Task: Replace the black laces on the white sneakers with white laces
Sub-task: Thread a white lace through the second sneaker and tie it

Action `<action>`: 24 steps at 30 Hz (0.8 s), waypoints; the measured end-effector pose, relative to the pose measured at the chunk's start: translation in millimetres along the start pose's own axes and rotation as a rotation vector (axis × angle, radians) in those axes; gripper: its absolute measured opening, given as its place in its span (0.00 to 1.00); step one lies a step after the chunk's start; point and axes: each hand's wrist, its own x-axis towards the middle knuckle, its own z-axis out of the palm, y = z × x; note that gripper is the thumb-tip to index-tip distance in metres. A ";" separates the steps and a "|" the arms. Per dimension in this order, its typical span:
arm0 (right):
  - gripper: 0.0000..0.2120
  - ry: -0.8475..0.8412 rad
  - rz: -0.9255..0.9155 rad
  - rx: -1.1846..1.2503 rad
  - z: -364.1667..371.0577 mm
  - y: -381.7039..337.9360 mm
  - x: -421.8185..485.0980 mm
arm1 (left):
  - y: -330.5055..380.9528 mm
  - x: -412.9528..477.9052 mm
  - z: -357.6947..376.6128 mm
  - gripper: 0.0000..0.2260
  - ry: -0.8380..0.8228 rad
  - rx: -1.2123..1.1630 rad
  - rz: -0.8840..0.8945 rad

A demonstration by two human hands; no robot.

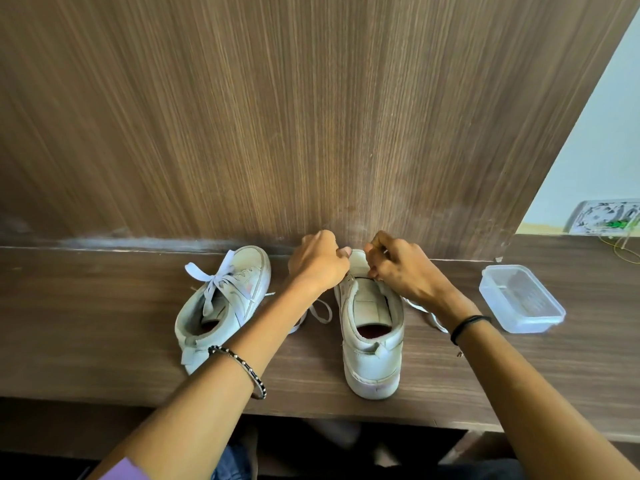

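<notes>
Our left hand (pixel 318 263) and right hand (pixel 400 271) curl over the toe of one sneaker (pixel 372 341) on the desk (pixel 104 323), pinching its white lace (pixel 320 311), ends trailing either side. Left stands the other sneaker (pixel 249 271), bow-tied; right, a plastic container (pixel 519 323).

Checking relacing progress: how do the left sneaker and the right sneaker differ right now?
The left sneaker has a tied white bow; the right sneaker's loose white lace trails onto the desk. The left sneaker sits angled, no hand on it; the right sneaker points at the wall, left hand and right hand pinching at its front. Both are white.
</notes>
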 end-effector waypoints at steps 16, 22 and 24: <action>0.11 0.061 0.160 0.124 -12.6 11.5 5.5 | 4.6 -5.8 0.4 0.16 0.015 -0.035 0.170; 0.09 -0.050 0.127 0.112 -9.8 0.1 9.6 | 5.4 -5.5 4.2 0.13 -0.013 0.012 0.183; 0.07 -0.081 0.109 0.092 -6.3 -3.3 11.3 | 7.1 -5.9 5.6 0.08 -0.005 0.058 0.188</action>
